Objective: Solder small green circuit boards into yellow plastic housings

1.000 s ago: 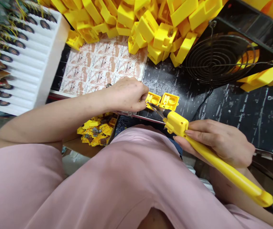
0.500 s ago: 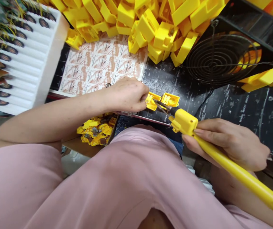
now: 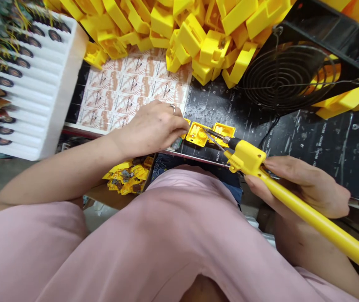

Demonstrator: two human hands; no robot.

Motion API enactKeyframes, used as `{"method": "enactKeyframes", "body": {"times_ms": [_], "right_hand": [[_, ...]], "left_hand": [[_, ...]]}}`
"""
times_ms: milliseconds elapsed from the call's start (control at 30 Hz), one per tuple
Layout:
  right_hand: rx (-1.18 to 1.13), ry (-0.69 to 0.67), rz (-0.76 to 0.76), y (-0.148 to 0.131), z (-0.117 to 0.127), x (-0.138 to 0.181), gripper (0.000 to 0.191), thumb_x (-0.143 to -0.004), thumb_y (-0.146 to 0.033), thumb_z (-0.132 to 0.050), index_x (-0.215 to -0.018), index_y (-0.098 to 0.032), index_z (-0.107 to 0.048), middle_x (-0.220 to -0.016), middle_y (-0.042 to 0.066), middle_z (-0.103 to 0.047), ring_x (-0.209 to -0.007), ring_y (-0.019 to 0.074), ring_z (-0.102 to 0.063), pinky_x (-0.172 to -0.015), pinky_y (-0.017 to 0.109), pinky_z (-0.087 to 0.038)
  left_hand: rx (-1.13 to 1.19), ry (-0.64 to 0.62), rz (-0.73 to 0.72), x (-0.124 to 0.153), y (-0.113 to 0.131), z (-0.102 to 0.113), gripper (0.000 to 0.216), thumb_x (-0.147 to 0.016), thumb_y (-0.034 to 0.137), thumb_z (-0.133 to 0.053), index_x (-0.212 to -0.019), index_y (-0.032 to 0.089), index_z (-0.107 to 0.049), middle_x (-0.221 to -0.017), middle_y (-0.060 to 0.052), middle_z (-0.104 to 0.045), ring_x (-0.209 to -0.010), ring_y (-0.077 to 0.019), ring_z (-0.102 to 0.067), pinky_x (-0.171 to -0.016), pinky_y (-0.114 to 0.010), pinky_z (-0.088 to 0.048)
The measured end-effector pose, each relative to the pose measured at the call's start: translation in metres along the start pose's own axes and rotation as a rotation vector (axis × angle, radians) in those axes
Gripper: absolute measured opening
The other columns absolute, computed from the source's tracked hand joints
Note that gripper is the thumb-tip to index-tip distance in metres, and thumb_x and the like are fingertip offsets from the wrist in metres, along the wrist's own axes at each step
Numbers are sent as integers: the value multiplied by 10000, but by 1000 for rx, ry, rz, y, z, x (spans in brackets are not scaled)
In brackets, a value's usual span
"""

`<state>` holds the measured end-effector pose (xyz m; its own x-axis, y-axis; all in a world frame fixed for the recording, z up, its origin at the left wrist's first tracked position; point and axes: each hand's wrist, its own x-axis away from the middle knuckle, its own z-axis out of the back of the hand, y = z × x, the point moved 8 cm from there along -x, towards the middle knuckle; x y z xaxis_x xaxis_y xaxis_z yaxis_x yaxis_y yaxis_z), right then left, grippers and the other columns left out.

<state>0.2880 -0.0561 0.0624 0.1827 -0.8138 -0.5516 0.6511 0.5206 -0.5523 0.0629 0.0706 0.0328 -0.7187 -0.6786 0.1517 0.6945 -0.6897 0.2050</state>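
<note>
My right hand (image 3: pixel 308 184) grips a yellow soldering gun (image 3: pixel 250 157) whose metal tip and thin feed tube reach left over the small open yellow plastic cases. The tip is over the right part of the middle case (image 3: pixel 197 134); whether it touches cannot be told. A second case (image 3: pixel 223 133) lies just to its right, behind the tip. My left hand (image 3: pixel 157 126), with a ring on one finger, has its fingers pinched together at a third yellow case (image 3: pixel 184 128), mostly hidden by them. What the fingertips hold is hidden.
Printed sheets (image 3: pixel 129 86) lie on the black table (image 3: pixel 311 147). Piled yellow housings (image 3: pixel 192 35) line the back, beside a black fan (image 3: pixel 280 79). At left, a white foam tray (image 3: pixel 50 79) carries wired speakers. Below the edge, a box holds yellow parts (image 3: pixel 129 176).
My left hand has shifted left, away from the middle case, uncovering more of it. The soldering gun's tip has moved slightly right and stays over the cases.
</note>
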Motion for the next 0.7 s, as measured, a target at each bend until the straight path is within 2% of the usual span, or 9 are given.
{"method": "enactKeyframes", "body": {"times_ms": [100, 267, 333, 400, 467, 533, 667, 700], "right_hand": [[-49, 109, -42, 0, 2, 3, 341, -850, -192, -918, -1137, -287, -759, -864, 3, -805, -731, 234, -805, -520, 310, -631], [33, 74, -90, 2, -6, 10, 562, -907, -271, -884, -1431, -344, -694, -1040, 19, -840, -741, 240, -801, -566, 371, -659], [48, 92, -96, 0, -5, 13, 590, -904, -237, -882, -1450, -350, -687, -1037, 17, -838, -758, 248, -803, -599, 383, -670], [19, 102, -99, -3, -3, 13, 567, -884, -165, -884, -1395, -340, -711, -978, 7, -830, -776, 250, -800, -627, 378, -673], [8, 50, -99, -6, -8, 10, 512, -877, -123, -876, -1316, -336, -721, -946, -4, -822, -779, 240, -797, -636, 354, -669], [-10, -5, -45, -10, -13, 6, 405, -891, -137, -869, -1218, -323, -718, -910, -13, -812, -749, 214, -790, -617, 309, -655], [-27, 51, 68, -15, -13, -1, 268, -879, -192, -905, -1026, -255, -690, -856, -13, -789, -709, 165, -771, -591, 244, -629], [-21, 25, 57, -14, -16, -3, 233, -897, -222, -896, -987, -245, -682, -853, -7, -789, -713, 160, -771, -600, 241, -632]], "left_hand": [[108, 91, 35, 0, -10, 1, 367, -1043, 366, -481, -1101, 233, -819, -1012, -14, -825, -947, -186, -767, -918, -301, -539], [77, 81, 74, -15, -7, -2, 333, -985, 313, -506, -1053, 224, -820, -952, -8, -822, -956, -201, -779, -916, -306, -537], [43, 53, 74, -20, -3, -3, 326, -961, 290, -512, -1030, 214, -822, -938, -22, -822, -953, -217, -782, -903, -320, -540], [24, 20, 87, -23, 0, -5, 327, -940, 274, -513, -1027, 203, -820, -913, -32, -816, -923, -223, -780, -871, -323, -540], [7, -5, 93, -24, 1, -7, 335, -930, 268, -508, -1037, 196, -817, -907, -42, -811, -912, -231, -776, -854, -331, -540], [-14, -1, 93, -25, 1, -7, 341, -929, 267, -500, -1039, 191, -813, -916, -56, -807, -929, -246, -774, -856, -347, -543], [-61, 46, 64, -24, 2, -7, 334, -937, 277, -493, -1014, 187, -805, -883, -71, -786, -932, -267, -769, -845, -377, -554], [-77, 57, 51, -24, 3, -7, 334, -942, 277, -486, -999, 184, -802, -860, -73, -776, -920, -269, -767, -836, -383, -557]]}}
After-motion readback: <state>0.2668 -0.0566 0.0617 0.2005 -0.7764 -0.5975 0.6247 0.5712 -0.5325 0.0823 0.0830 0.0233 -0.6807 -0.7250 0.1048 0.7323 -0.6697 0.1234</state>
